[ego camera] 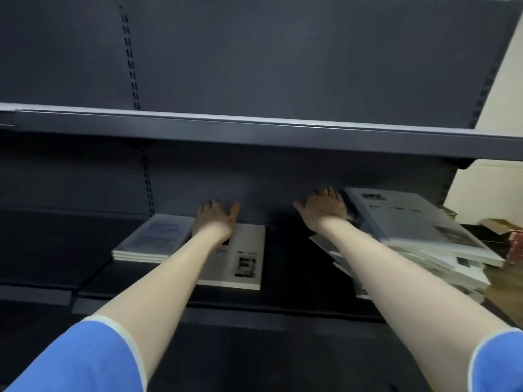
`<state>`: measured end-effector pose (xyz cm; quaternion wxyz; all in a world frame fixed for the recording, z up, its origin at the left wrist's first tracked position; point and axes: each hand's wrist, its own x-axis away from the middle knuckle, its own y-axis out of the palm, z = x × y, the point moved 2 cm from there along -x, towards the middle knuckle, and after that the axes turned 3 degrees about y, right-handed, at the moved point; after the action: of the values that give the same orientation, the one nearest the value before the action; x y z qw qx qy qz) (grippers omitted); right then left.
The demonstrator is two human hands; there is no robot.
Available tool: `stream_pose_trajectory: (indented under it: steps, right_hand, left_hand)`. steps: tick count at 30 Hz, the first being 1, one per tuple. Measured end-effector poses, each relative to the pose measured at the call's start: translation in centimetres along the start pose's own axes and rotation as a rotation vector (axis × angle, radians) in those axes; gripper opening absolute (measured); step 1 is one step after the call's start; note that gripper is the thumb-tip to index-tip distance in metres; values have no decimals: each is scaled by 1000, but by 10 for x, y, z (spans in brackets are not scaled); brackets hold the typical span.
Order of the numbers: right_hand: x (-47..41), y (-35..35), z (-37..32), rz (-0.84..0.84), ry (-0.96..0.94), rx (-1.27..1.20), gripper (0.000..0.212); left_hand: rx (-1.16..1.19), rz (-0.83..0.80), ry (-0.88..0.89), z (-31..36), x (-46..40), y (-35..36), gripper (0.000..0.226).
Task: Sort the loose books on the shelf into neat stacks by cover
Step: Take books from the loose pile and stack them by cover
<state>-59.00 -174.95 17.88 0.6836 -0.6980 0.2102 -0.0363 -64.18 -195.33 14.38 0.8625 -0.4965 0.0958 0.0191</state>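
Note:
Both my arms reach into a dark metal shelf (283,250). My left hand (216,217) is spread flat, hovering over the far end of a white-covered book (243,261) that lies flat. To its left sits a neat stack of blue-grey covered books (154,239). My right hand (325,207) is open with fingers straight, right beside the top book (413,222) of a messy, slanting heap of grey and white books (441,264) at the shelf's right end. Neither hand holds anything.
An upper shelf board (254,134) hangs low above the hands. A dark gap of shelf lies between the white book and the heap. Right of the shelf unit, a cardboard box (498,224) and a red item (516,247) sit on the floor by a pale wall.

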Motion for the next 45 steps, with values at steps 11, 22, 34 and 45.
stream_pose_trajectory:
  steps: [11, 22, 34, 45]
  right_hand:
    - [13, -22, 133, -22, 187, 53, 64]
    - [24, -21, 212, -19, 443, -86, 64]
    - [22, -21, 226, 47, 596, -143, 78]
    - [25, -30, 205, 60, 555, -320, 68]
  left_hand:
    - [129, -70, 137, 152, 43, 56, 69]
    - [217, -246, 172, 225, 67, 91, 71]
    - [467, -386, 131, 227, 64, 94, 65]
    - [669, -333, 59, 218, 57, 85, 72]
